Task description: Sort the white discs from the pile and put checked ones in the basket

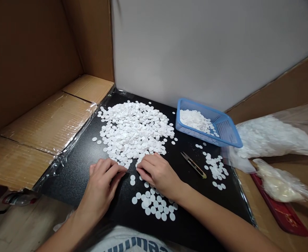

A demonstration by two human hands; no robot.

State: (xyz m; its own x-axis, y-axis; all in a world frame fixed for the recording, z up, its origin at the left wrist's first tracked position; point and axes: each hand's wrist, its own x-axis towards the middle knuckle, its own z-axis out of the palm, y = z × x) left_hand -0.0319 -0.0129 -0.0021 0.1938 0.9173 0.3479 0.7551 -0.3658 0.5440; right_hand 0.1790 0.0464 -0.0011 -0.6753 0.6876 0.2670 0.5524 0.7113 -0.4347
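A large heap of small white round discs [135, 127] lies spread on the black tabletop. My left hand [102, 178] is at the heap's near edge, thumb and fingers drawn together, fingertips by the nearest discs. Opposite it, my right hand [157, 173] is curled with its fingertips pinched at the same edge, a short gap from the left. Whatever lies between the fingertips of either hand is too small or hidden to make out. Nearer my body, partly under the right wrist, is a smaller group of loose discs [154, 204].
Thread snips [193, 164] lie right of my right hand, beside another small group of discs [217, 167]. Behind them stands a blue basket [209, 138] partly filled with discs. Plastic bags of white pieces [272, 136] rest at the right. Cardboard [48, 119] borders the left side.
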